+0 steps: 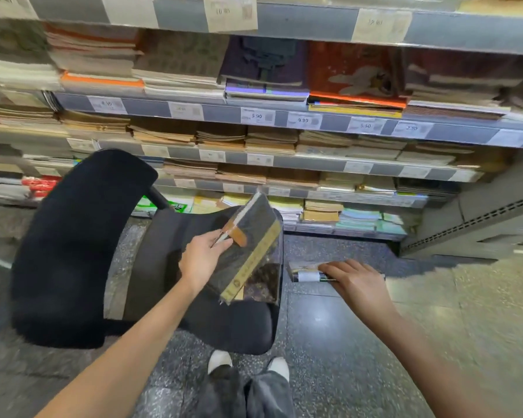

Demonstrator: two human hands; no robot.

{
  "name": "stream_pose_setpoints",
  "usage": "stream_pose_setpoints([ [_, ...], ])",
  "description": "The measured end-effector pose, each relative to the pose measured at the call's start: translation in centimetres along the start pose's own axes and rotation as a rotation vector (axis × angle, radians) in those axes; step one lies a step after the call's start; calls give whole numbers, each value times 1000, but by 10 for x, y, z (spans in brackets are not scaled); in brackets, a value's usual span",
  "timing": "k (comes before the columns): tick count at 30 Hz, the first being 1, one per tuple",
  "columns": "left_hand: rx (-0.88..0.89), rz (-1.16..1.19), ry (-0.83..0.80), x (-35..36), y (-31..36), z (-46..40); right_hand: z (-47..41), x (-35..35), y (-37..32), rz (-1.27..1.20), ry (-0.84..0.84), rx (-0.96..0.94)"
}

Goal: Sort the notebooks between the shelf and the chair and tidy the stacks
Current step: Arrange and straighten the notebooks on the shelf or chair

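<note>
My left hand [203, 260] grips a stack of dark wrapped notebooks [254, 248] with a tan band, tilted up on edge over the seat of the black office chair [224, 324]. To the right of the chair, my right hand [357, 282] holds a second, flatter bundle of notebooks [305, 273] above the floor, fingers curled over its near edge. The shelf [284, 116] in front carries many notebook stacks on several levels.
The chair's black backrest [73, 248] stands to the left. Price tags line the shelf edges. A grey perforated upright [471, 218] closes the shelf at the right. Speckled floor lies below, and my feet [248, 362] stand just behind the chair.
</note>
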State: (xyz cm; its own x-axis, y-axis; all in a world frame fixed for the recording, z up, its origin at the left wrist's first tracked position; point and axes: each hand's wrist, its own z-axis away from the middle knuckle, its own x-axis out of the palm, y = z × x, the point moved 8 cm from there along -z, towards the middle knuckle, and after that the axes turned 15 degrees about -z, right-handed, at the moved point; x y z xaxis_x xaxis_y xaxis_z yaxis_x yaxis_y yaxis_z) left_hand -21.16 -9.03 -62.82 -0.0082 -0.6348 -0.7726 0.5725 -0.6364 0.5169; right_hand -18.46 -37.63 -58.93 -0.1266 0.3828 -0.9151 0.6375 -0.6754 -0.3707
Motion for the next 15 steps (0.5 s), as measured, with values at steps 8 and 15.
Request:
stream_pose_setpoints([
  [8,-189,471,-221,68,-49,-15,8,24,11,-6,-5,28],
  [15,-312,517,-439,102,-80,-44,20,41,25,-25,-3,68],
])
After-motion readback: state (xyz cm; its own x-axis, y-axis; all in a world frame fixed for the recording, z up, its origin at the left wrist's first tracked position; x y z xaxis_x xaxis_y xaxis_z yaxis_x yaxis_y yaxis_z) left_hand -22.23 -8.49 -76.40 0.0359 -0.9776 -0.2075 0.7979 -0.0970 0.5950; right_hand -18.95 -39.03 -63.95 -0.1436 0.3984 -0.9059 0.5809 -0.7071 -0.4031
